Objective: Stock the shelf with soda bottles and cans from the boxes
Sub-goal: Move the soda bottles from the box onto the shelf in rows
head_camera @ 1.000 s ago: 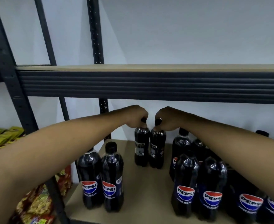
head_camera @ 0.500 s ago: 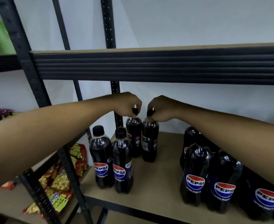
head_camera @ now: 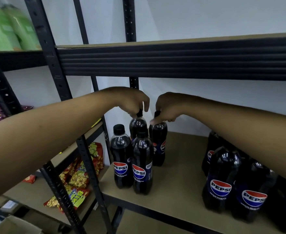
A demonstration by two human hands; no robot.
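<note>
While reaching over the shelf [head_camera: 181,166], left hand [head_camera: 132,101] pinched the cap of a back-row Pepsi bottle [head_camera: 137,125] and right hand [head_camera: 167,107] gripped the neighbour bottle [head_camera: 159,141] by its cap.

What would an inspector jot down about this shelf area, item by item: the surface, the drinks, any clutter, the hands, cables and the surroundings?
Surface: tan shelf board, bottles standing at its left and right.
Job's things: rear-left bottle and rear-right bottle upright behind a front pair of Pepsi bottles; larger Pepsi group at right.
Clutter: snack packets on the neighbouring lower shelf; green packs upper left; cardboard box bottom left.
Grippers: left hand grips the rear-left bottle's cap; right hand pinches the rear-right bottle's cap.
Cables: nothing seen.
Surroundings: black metal rack, white wall.
</note>
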